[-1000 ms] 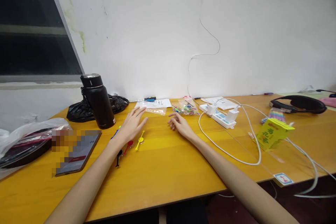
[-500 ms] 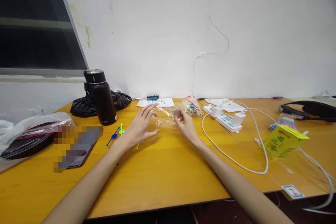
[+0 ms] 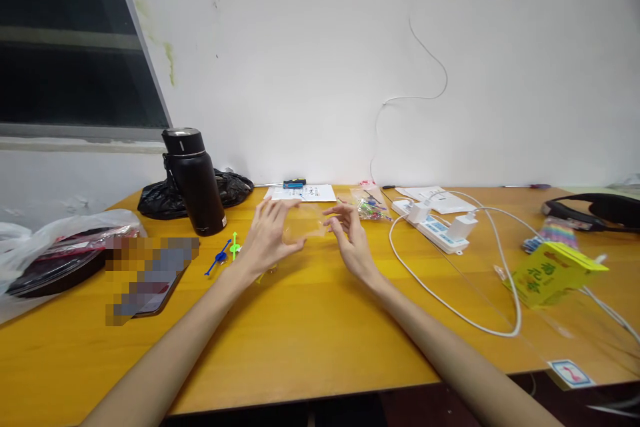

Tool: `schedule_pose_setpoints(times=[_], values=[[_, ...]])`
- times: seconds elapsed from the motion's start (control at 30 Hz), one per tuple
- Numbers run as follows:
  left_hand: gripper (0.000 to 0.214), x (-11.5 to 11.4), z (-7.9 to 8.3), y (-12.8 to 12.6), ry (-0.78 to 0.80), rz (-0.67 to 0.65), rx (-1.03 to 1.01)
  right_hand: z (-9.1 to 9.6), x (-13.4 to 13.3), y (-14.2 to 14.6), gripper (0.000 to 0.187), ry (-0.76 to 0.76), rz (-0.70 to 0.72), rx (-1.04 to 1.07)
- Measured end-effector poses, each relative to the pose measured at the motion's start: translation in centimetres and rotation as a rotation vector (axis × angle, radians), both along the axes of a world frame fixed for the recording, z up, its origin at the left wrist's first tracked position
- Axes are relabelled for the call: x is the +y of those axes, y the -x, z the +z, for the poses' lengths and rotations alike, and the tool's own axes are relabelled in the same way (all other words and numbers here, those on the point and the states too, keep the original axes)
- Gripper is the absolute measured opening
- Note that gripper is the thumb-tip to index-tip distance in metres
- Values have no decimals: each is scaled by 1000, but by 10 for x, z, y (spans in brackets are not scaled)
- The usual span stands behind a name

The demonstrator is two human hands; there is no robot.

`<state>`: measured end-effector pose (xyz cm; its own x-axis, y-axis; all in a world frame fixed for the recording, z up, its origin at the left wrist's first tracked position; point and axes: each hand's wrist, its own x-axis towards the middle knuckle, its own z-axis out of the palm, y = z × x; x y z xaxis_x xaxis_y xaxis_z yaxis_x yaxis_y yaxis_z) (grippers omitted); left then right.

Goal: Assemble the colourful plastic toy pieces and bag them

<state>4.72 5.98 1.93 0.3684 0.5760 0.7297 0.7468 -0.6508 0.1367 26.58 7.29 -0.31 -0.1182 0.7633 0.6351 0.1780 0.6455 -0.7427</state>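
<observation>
A clear plastic bag [image 3: 304,221] lies between my two hands above the middle of the table; its outline is faint. My left hand [image 3: 265,237] is at its left side, thumb spread wide from the fingers. At the right side, my right hand [image 3: 354,243] has bent fingers, with thumb and index tips close together at the bag's edge. Left of my left wrist lie a blue arrow-shaped plastic piece [image 3: 221,258] and a green one [image 3: 235,248]. A yellow piece [image 3: 267,272] shows partly under my left hand.
A black bottle [image 3: 195,190] and a phone [image 3: 160,290] stand and lie to the left. Behind are a bag of small coloured parts [image 3: 371,205] and a screwdriver [image 3: 295,183]. A power strip [image 3: 435,232], white cables and a yellow box [image 3: 553,273] occupy the right.
The clear bag has shifted slightly left, and my left hand has moved a little left too. The right hand's fingers stay bent at its edge. The view has turned slightly.
</observation>
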Motion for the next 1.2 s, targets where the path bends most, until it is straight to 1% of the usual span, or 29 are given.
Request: schedule_pose_setpoints(times=[0.07, 0.17, 0.23, 0.3, 0.4, 0.5, 0.6, 0.7, 0.77, 0.83, 0.9, 0.93, 1.0, 1.03, 1.1, 1.13, 1.2], values=[[61, 3, 3, 5, -14, 41, -142, -7, 3, 2, 16, 81, 0, 12], [57, 10, 3, 12, 25, 61, -421, -24, 6, 10, 17, 214, 106, -136], [56, 16, 1, 16, 97, 29, -623, -34, 7, 19, 20, 261, 185, -237], [55, 23, -1, 20, 180, -28, -819, -39, 8, 29, 25, 274, 219, -289], [56, 29, -2, 22, 332, -140, -1082, -35, 13, 41, 29, 303, 264, -315], [57, 27, 0, 21, 511, -233, -1266, -27, 25, 47, 29, 365, 354, -354], [54, 23, 3, 19, 622, -296, -1395, -22, 38, 53, 27, 396, 497, -408], [42, 20, 5, 19, 712, -385, -1529, -19, 49, 59, 24, 387, 660, -487], [36, 20, 7, 20, 768, -450, -1595, -15, 55, 61, 23, 383, 744, -558], [37, 20, 8, 21, 810, -488, -1632, -5, 62, 58, 24, 380, 800, -619], [40, 22, 9, 21, 815, -494, -1639, 13, 71, 48, 25, 351, 789, -652], [41, 23, 9, 21, 798, -482, -1627, 25, 77, 41, 23, 317, 739, -655], [42, 24, 7, 19, 732, -431, -1535, 51, 88, 24, 21, 229, 572, -632], [45, 24, 5, 18, 692, -395, -1442, 66, 93, 15, 19, 192, 483, -602], [53, 22, 1, 14, 621, -325, -1176, 95, 96, -2, 18, 111, 302, -509], [55, 20, -2, 11, 593, -297, -1029, 109, 95, -9, 19, 63, 225, -453], [57, 15, -6, 6, 555, -250, -766, 135, 83, -21, 21, -35, 113, -340]])
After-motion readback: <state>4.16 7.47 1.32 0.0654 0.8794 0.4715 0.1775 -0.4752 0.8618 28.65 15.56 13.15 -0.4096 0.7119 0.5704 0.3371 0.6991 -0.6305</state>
